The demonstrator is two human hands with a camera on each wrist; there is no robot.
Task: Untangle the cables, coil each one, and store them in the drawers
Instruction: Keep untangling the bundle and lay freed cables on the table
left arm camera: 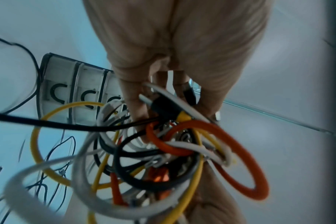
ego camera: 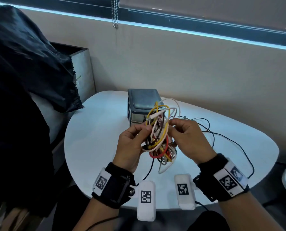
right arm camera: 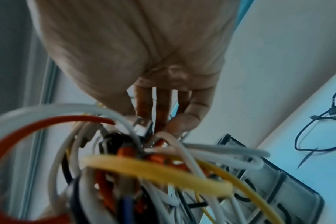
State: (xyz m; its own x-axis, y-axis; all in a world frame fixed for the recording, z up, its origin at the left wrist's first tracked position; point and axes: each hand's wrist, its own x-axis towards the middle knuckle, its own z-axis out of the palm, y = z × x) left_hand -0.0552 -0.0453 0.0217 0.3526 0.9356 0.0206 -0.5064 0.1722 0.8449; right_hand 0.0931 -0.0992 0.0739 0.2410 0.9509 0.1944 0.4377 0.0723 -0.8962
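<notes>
A tangled bundle of cables [ego camera: 159, 135], yellow, white, red, black and grey, hangs in the air above the white table [ego camera: 92, 147]. My left hand [ego camera: 135, 139] grips its left side, thumb and forefinger pinching strands near the top. My right hand [ego camera: 177, 129] pinches strands on the right side. In the left wrist view the tangle [left arm camera: 163, 151] fills the frame under my fingers [left arm camera: 136, 103], with an orange loop [left arm camera: 246, 159] nearest. The right wrist view shows my fingertips [right arm camera: 175, 125] on pale strands among the cables [right arm camera: 155, 166]. A small drawer unit [ego camera: 142, 105] stands behind the bundle.
Thin black wires [ego camera: 222, 135] trail over the table's right half. Two white tagged blocks [ego camera: 146, 199] [ego camera: 184, 190] lie at the table's near edge. A dark cloth-covered shape [ego camera: 22, 80] stands at the left; a wall runs behind the table.
</notes>
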